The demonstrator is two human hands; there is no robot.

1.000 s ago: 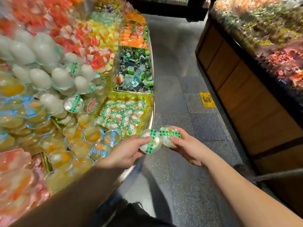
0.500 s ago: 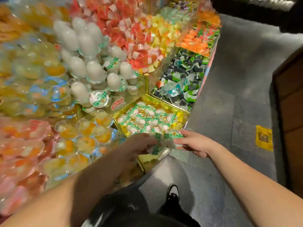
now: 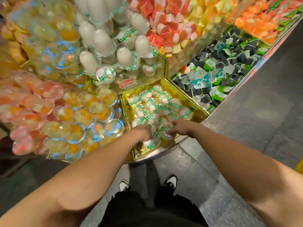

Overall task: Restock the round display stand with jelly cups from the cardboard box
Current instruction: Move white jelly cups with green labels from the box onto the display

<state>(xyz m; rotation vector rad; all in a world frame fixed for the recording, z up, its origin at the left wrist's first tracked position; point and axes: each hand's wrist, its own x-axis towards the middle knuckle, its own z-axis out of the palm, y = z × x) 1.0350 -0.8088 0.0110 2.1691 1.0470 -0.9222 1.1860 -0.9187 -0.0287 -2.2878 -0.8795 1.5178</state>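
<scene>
Both hands reach into the gold-lined compartment (image 3: pixel 188 97) at the near rim of the round display stand (image 3: pixel 165 150). The left hand (image 3: pixel 144 132) and right hand (image 3: pixel 182 128) each touch green-checked jelly cups (image 3: pixel 157 107); blur hides whether the fingers grip them. Orange-filled cups (image 3: pixel 91 110) lie just beside, to the left.

Grey stone-tile floor (image 3: pixel 255 122), yellow floor sticker (image 3: pixel 300 166)
</scene>
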